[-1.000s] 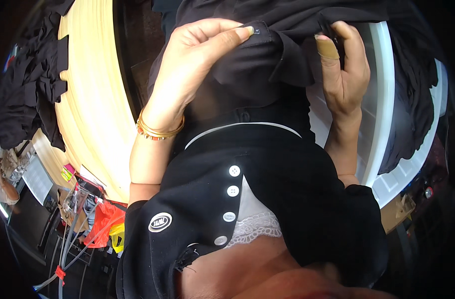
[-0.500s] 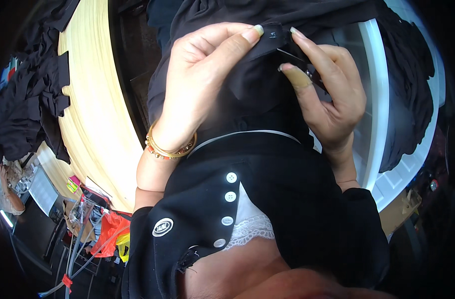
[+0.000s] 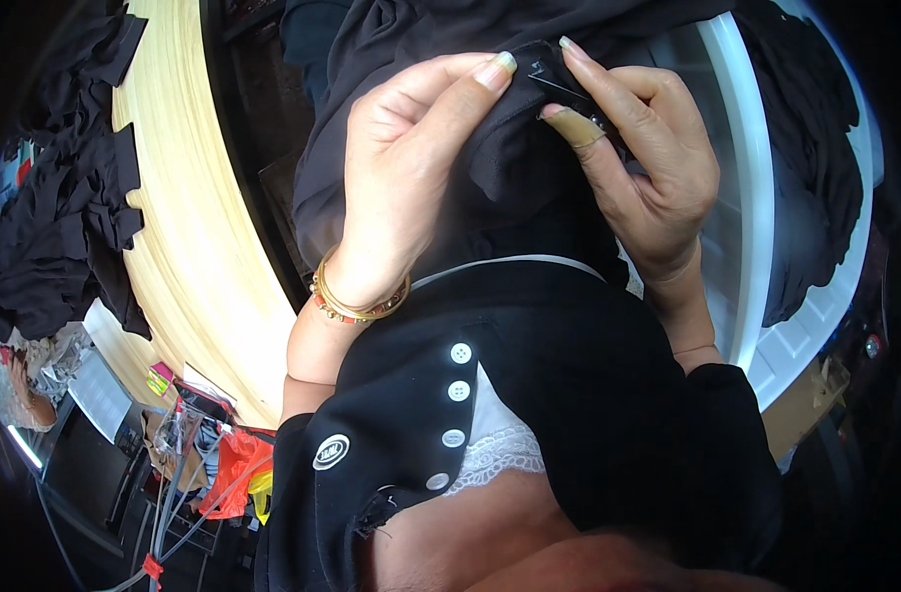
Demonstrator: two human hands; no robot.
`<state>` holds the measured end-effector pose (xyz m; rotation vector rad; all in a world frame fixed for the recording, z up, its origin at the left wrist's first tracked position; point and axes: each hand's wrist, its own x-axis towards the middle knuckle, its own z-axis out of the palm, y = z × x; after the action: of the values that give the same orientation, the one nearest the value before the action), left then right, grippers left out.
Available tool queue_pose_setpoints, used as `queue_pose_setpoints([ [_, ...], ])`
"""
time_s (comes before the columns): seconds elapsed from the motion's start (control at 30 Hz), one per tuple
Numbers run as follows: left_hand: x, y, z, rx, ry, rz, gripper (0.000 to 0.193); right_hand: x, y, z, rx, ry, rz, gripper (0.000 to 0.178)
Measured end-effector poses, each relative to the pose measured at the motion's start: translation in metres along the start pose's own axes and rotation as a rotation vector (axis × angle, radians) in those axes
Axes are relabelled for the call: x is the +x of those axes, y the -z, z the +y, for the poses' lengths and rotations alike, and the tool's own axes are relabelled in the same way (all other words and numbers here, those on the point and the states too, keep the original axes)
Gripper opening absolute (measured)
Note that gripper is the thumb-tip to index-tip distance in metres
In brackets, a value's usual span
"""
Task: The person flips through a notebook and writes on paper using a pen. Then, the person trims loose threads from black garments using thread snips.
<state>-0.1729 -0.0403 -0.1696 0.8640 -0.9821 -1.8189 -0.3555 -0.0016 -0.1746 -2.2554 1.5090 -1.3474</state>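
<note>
Black cloth, apparently a garment [image 3: 495, 163], lies over my lap and rises toward my raised fingers. My left hand [image 3: 406, 163] pinches its edge between thumb and forefinger. Just right of that pinch, a short bit of pale thread or stitching [image 3: 538, 67] shows on the cloth. In my right hand [image 3: 653, 148] is a small dark tool with a thin shiny blade, most likely small scissors [image 3: 561, 86]; my palm and fingers hide most of it. The blade lies at the cloth by the stitching. A tan bandage [image 3: 577, 128] wraps my right thumb.
To the left runs a pale wooden tabletop [image 3: 189, 237], with a pile of black cloth [image 3: 66, 237] over its far side. A white plastic tub [image 3: 751, 187] stands at my right, with more black cloth [image 3: 811, 178] there. A red bag [image 3: 238, 469] and cables hang lower left.
The scissors' blade has shifted up and left, closer to the stitching, and my right thumb has moved toward the left hand. My left hand still pinches the cloth.
</note>
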Motion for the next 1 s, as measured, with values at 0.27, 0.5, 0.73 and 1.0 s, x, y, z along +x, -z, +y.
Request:
queue_pose_setpoints([
  [0.27,-0.001,0.0,-0.001,0.031,-0.034,-0.013,0.021,0.001,0.0,0.0,0.016,0.007,-0.011,0.032],
  [0.5,-0.001,0.001,-0.005,0.1,-0.077,-0.047,0.021,0.0,0.003,0.002,0.039,-0.009,-0.026,0.029],
  [0.73,0.001,-0.001,-0.002,0.097,-0.019,-0.069,0.02,0.005,0.006,0.007,0.21,-0.128,0.007,0.025],
  [1.0,0.005,0.018,0.014,0.23,0.064,-0.162,0.028,-0.007,0.018,0.023,0.223,-0.318,-0.069,0.019],
])
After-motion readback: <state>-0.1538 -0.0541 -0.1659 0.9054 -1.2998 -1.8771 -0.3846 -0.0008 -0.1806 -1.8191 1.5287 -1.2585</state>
